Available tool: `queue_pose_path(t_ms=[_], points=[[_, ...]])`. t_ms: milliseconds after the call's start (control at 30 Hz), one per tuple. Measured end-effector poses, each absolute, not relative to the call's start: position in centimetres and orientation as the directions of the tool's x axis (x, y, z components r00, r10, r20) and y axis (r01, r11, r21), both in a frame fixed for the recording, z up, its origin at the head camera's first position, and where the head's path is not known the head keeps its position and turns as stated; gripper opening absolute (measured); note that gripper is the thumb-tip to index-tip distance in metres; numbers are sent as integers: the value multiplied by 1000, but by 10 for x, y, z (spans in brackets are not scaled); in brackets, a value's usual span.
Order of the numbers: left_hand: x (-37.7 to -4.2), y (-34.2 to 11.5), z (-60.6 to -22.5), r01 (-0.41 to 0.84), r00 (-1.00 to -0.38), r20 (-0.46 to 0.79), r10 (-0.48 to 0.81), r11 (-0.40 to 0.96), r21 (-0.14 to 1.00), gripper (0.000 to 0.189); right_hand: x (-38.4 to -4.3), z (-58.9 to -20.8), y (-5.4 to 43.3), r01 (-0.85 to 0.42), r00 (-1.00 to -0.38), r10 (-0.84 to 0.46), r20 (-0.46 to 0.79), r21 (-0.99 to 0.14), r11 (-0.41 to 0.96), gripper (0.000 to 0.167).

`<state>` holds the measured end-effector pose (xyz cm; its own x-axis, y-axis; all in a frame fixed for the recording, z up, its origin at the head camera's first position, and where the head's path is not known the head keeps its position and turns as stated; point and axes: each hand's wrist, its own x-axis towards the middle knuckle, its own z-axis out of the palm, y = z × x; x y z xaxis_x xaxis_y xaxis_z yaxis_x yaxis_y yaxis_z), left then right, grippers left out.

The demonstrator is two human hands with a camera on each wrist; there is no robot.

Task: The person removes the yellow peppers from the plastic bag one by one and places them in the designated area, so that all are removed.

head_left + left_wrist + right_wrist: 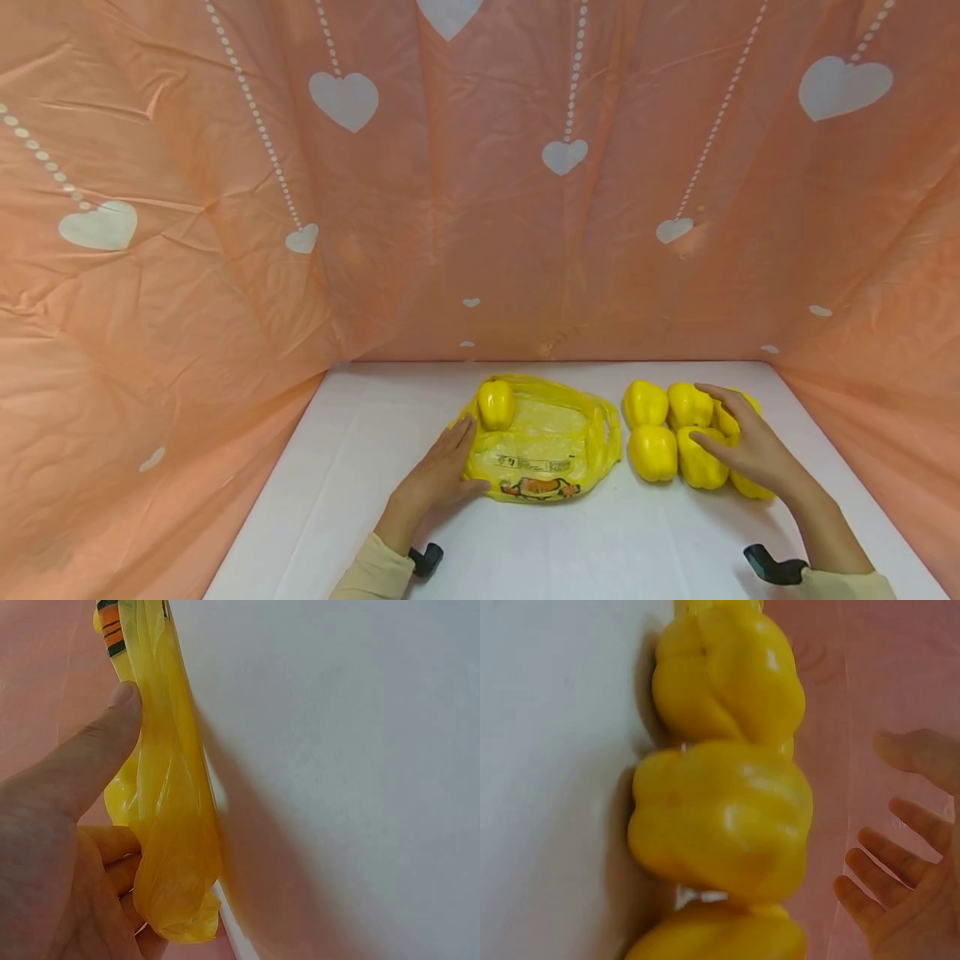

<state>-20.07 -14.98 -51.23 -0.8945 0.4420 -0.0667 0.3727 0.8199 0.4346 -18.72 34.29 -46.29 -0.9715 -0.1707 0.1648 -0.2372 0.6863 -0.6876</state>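
A yellow plastic bag (543, 442) with printing lies spread flat, its handle loop toward the right. One yellow bell pepper (496, 405) rests at the bag's upper left part. Along the bag's left edge lies my left hand (442, 467), fingers straight and thumb spread; the left wrist view has thumb and fingers against the bag's gathered side (176, 825). Over a cluster of yellow bell peppers (652, 452) hovers my right hand (753, 446), thumb and fingers apart with nothing held. It hides parts of the right-hand peppers. The right wrist view shows a gap between its fingertips and the nearest pepper (720, 821).
The white table (600, 550) meets a peach curtain (480, 208) with white hearts at the back and both sides. The pepper cluster stands just right of the bag. Black wrist mounts (774, 567) stick out inward from both forearms.
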Motion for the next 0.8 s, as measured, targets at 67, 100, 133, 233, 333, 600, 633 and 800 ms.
queue_pose_path(t_ms=[67, 100, 133, 233, 333, 600, 633, 800], points=[[-201, -150, -513, 375, -894, -67, 443, 821, 431, 104, -190, -462, 337, -227, -974, -170, 151, -699, 678, 83], [-201, -150, -513, 377, -893, -66, 444, 821, 430, 104, -191, -461, 334, -222, -975, -170, 145, -707, 672, 83], [-201, -150, -513, 377, -893, -67, 445, 821, 429, 104, -192, -460, 330, -220, -975, -171, 141, -712, 667, 84], [-202, -150, -514, 380, -893, -63, 446, 820, 428, 104, -195, -459, 320, -217, -976, -174, 135, -717, 663, 85], [-202, -150, -514, 380, -893, -62, 446, 820, 429, 105, -199, -459, 311, -231, -972, -181, 146, -707, 669, 85], [-203, -150, -514, 381, -892, -60, 448, 817, 432, 105, -210, -460, 288, -290, -956, -229, 184, -715, 636, 81], [-203, -150, -514, 382, -891, -60, 449, 817, 432, 104, -211, -460, 286, -310, -950, -241, 200, -708, 635, 80], [-202, -150, -513, 379, -893, -59, 446, 816, 436, 104, -216, -460, 271, -343, -938, -275, 212, -696, 631, 78]])
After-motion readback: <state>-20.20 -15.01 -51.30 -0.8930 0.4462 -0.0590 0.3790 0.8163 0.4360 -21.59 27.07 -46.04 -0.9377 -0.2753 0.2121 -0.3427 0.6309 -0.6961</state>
